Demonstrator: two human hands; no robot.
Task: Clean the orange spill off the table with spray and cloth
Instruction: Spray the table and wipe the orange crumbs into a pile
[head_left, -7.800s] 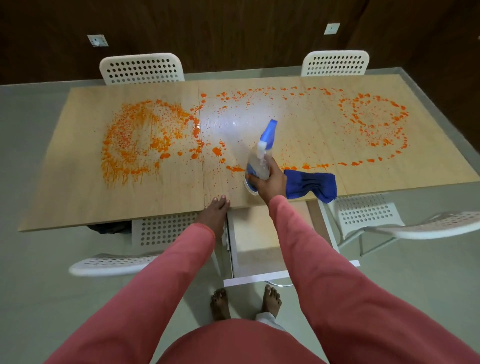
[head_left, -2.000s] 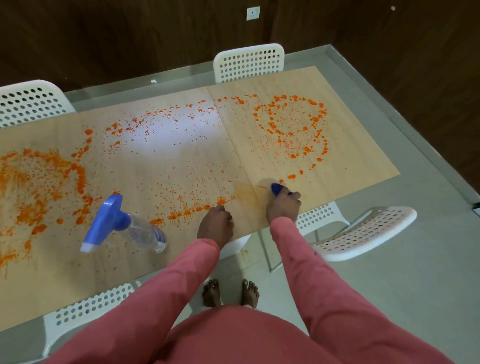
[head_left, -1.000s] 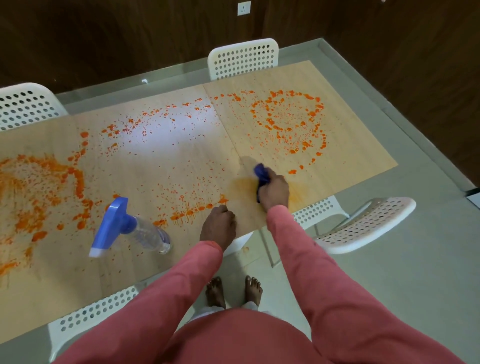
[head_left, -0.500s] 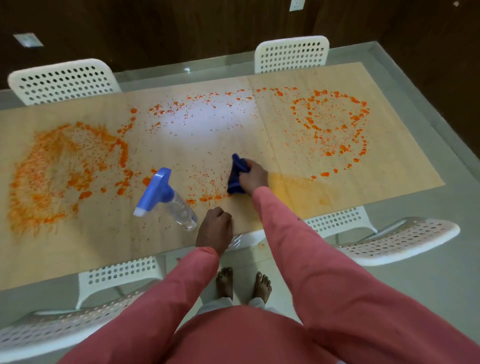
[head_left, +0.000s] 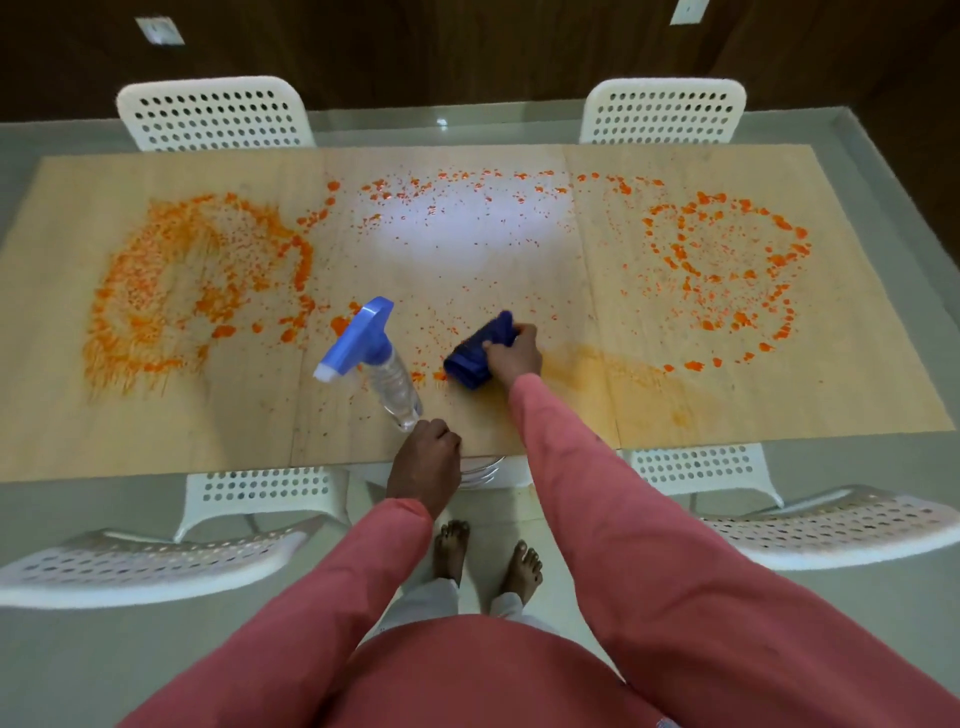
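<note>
My right hand (head_left: 513, 354) grips a bunched blue cloth (head_left: 479, 351) and presses it on the wooden table (head_left: 260, 415) near the front middle. Orange spill covers the top: a dense ring at the left (head_left: 192, 280), scattered drops across the middle (head_left: 457, 192) and a ring of blobs at the right (head_left: 727, 270). A pale orange smear (head_left: 623, 374) lies just right of the cloth. The clear spray bottle (head_left: 387, 374) with a blue head stands left of the cloth. My left hand (head_left: 426, 460) rests on the table's front edge with curled fingers, close to the bottle's base, holding nothing.
Two white perforated chairs (head_left: 213, 111) (head_left: 665, 109) stand at the far side. Others are tucked under the near edge (head_left: 260, 491) (head_left: 696, 467), and two more stick out at the near left (head_left: 130, 564) and near right (head_left: 831, 525). My bare feet (head_left: 485, 558) stand on the floor.
My right hand has wiped the cloth leftward from the right panel toward the middle, leaving a pale orange smear behind it. My view has swung left. The left hand stays on the edge.
</note>
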